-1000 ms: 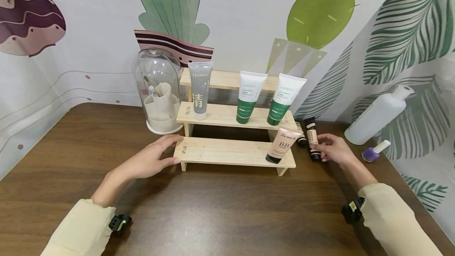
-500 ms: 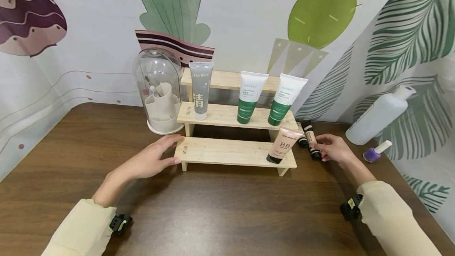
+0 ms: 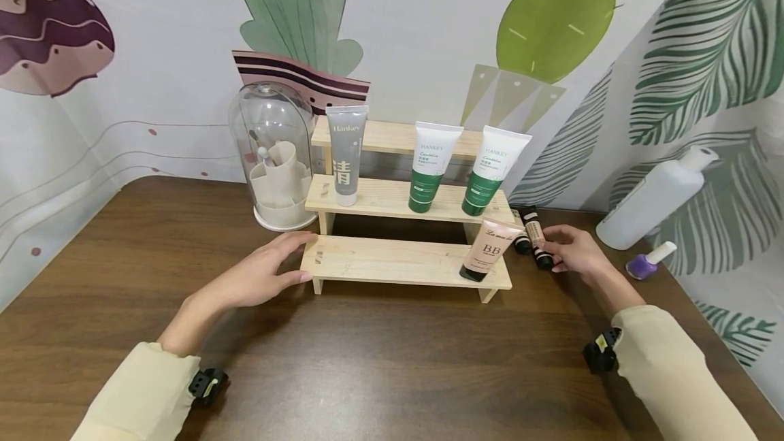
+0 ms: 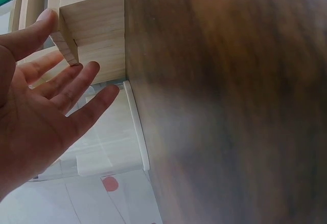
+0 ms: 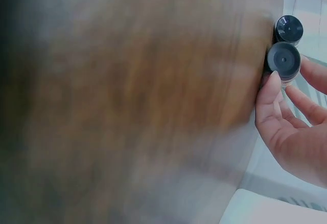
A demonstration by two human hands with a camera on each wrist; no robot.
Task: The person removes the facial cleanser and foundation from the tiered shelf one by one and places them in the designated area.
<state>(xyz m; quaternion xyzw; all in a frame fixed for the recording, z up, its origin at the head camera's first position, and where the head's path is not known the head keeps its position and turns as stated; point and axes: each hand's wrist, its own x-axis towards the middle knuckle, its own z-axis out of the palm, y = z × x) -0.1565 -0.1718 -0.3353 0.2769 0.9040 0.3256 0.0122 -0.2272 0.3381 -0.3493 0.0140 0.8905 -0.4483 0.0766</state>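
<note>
In the head view my right hand (image 3: 576, 250) pinches a beige cosmetic tube (image 3: 534, 230) with black ends, lying on the table to the right of a stepped wooden rack (image 3: 392, 263). The right wrist view shows my thumb below its round black cap (image 5: 284, 61) and fingers on the far side. A second black-capped tube (image 3: 523, 243) lies alongside it. My left hand (image 3: 260, 274) touches the left end of the rack's lowest step, thumb in front, fingers extended behind. A pink BB cream tube (image 3: 488, 252) stands at that step's right end.
The middle step bears a grey tube (image 3: 347, 155) and two green-and-white tubes (image 3: 427, 167). Left of the rack stands a clear dome (image 3: 269, 114) over a cream holder. On the right are a white bottle (image 3: 652, 199) and purple nail polish (image 3: 642, 266).
My right hand has shifted slightly up, and the beige tube in it has turned so that its far end points more to the left. My left hand has stayed at the rack.
</note>
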